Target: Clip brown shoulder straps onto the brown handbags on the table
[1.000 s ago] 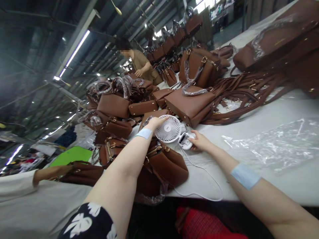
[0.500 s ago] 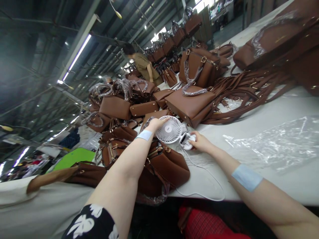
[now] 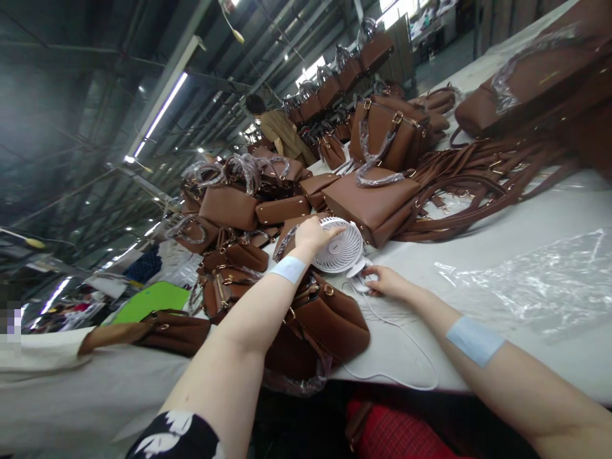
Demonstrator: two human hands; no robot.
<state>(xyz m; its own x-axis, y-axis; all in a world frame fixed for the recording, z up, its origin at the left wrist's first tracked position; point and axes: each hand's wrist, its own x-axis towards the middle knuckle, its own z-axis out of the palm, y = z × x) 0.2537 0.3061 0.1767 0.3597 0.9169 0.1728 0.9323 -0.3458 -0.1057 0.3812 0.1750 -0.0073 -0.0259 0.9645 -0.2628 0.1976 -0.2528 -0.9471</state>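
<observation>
A small white desk fan stands on the white table, its cable trailing toward the near edge. My left hand grips the top rim of the fan's round grille. My right hand holds the fan's white base, mostly hidden under the tilted grille. A brown handbag lies just in front of the fan, under my left forearm. Another flat brown handbag lies right behind the fan.
Several brown handbags are heaped to the left and behind. A bundle of brown straps lies to the right. Clear plastic bag on the table at right. A person stands far back. Another person's sleeve and hand at left.
My left hand has closed over the fan's top rim and tipped the grille forward and down, covering the base. My right hand stayed on the base. The view shifted slightly.
</observation>
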